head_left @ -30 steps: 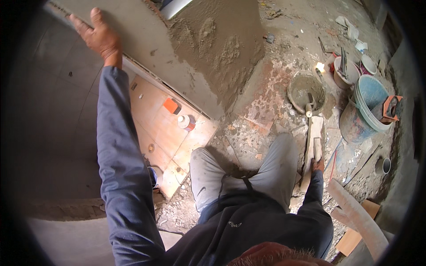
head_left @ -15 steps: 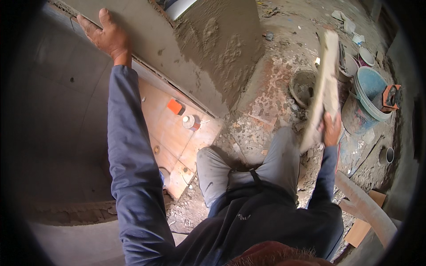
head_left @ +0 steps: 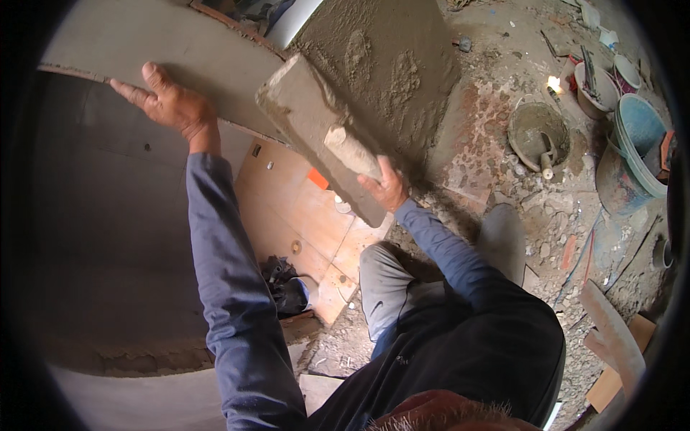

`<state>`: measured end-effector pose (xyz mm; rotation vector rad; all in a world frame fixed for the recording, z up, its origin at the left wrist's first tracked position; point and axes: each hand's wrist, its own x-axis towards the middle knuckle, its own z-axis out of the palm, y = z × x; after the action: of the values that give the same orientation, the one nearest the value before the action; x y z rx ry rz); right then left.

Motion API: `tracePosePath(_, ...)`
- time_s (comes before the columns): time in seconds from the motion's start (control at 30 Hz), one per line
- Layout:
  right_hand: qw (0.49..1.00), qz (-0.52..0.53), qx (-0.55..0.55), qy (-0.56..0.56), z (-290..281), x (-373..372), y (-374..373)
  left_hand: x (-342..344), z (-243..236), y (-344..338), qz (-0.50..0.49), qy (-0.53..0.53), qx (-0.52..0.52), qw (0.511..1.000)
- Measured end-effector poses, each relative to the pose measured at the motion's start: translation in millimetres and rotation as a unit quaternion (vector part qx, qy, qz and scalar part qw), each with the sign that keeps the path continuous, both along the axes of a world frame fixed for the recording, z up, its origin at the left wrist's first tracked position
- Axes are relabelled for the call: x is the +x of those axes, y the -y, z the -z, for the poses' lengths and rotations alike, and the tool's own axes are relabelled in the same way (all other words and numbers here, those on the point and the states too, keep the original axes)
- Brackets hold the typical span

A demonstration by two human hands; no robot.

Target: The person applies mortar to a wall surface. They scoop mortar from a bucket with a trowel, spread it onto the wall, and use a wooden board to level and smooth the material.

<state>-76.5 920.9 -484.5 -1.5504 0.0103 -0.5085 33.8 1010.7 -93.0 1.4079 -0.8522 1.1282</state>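
Note:
My left hand (head_left: 178, 111) lies along the lower edge of a grey plastered wall (head_left: 237, 43), fingers stretched out and holding nothing. A thin strip (head_left: 75, 73) runs along that edge. My right hand (head_left: 388, 185) is wrapped round the pale handle (head_left: 351, 151) of a long plastering float (head_left: 298, 108) crusted with mortar. The float is tilted in front of the wall, close to its edge; whether it touches the plaster I cannot tell. To its right, rougher, wetter plaster (head_left: 402, 43) shows raised lumps.
At the right, a mortar bucket (head_left: 523, 129) holds a trowel (head_left: 548, 161), near a large blue bucket (head_left: 632, 183) and smaller pails. Rubble covers the floor around my legs. An orange object (head_left: 318, 179) and a small container (head_left: 342, 205) sit on tiles (head_left: 305, 223) below the wall.
My right hand has swung the float from the right side across to the left, up to the wall. My left hand stays on the wall's edge. The view has shifted a little.

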Motion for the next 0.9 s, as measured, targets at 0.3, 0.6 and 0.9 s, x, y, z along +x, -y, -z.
tracePosePath(0.3,0.996,0.06,-0.055,0.048,-35.2,36.6,3.2,5.3,4.5,0.0,-0.018,0.029,0.01,0.999)
tracePosePath(0.6,0.998,0.044,-0.008,0.041,-152.2,69.0,59.8,-0.8,1.8,6.0,-0.036,0.025,0.014,0.999)
tracePosePath(0.9,0.995,0.07,-0.054,0.043,-18.6,41.6,6.4,2.3,3.8,0.7,-0.045,0.01,0.004,0.999)
